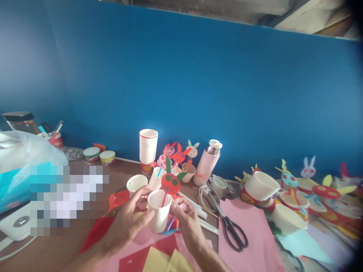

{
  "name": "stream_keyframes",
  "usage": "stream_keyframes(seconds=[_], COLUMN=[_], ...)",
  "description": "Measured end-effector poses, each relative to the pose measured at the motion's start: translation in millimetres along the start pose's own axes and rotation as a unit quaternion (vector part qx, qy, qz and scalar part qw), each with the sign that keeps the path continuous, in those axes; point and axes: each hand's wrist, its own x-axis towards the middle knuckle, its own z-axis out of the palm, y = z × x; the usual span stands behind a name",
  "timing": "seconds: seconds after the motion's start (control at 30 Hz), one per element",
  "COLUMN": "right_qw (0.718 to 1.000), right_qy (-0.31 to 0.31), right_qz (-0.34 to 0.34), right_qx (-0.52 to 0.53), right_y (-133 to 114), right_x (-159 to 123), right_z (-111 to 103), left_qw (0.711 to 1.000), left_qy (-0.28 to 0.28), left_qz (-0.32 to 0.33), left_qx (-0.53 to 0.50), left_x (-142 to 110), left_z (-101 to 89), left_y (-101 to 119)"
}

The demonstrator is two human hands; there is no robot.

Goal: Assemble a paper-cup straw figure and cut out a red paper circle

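Note:
My left hand (136, 211) is wrapped round the left side of a white paper cup (159, 216), which stands roughly upright. A pink straw (164, 199) rises out of this cup. On top of it is a red paper rabbit face (171, 185) with green ears and green eyes. Close by the cup's right side, my right hand (185, 215) has its thumb and fingers pinched together; whatever lies between them is too small to name. Another white paper cup (137, 184) stands just behind my left hand.
Behind are a tall stack of paper cups (148, 147), several rabbit-topped cups and a pink thermos (206, 164). Black-handled scissors (234, 232) lie on pink paper (256, 241) at right. Yellow sheets (159, 260) lie in front. More decorated cups crowd the far right.

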Motion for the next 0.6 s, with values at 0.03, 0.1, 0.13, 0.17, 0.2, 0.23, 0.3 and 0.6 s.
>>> stream_keyframes(seconds=[0.03, 0.1, 0.13, 0.17, 0.2, 0.23, 0.3, 0.6], right_qw=[1.000, 1.000, 1.000, 1.000, 0.999, 0.999, 0.999, 0.999], right_qy=[0.000, 0.002, 0.003, 0.003, 0.002, 0.000, -0.002, -0.026], right_qz=[-0.003, -0.013, -0.017, -0.020, -0.023, -0.024, -0.027, -0.028], right_qx=[0.006, 0.017, 0.020, 0.023, 0.023, 0.021, 0.019, -0.003], right_y=[0.6, 1.5, 1.6, 1.4, 1.1, 0.7, -0.1, -5.4], right_x=[0.9, 2.6, 3.4, 4.1, 4.9, 5.5, 6.6, 5.8], right_z=[-2.0, -5.8, -7.5, -8.9, -10.1, -11.0, -12.2, -8.5], left_qw=[1.000, 0.997, 0.994, 0.990, 0.986, 0.984, 0.983, 0.990], left_qy=[-0.001, -0.005, -0.015, -0.027, -0.038, -0.047, -0.048, -0.031], left_qz=[-0.008, -0.026, -0.035, -0.043, -0.049, -0.052, -0.059, -0.084], left_qx=[-0.024, -0.078, -0.105, -0.131, -0.152, -0.166, -0.166, -0.113], left_x=[1.2, 3.7, 4.8, 5.9, 6.8, 7.5, 8.5, 10.8], left_z=[-1.7, -4.9, -6.2, -7.2, -7.7, -7.8, -7.1, -5.0], left_y=[0.5, -0.7, -2.4, -4.5, -6.8, -9.1, -13.0, -16.6])
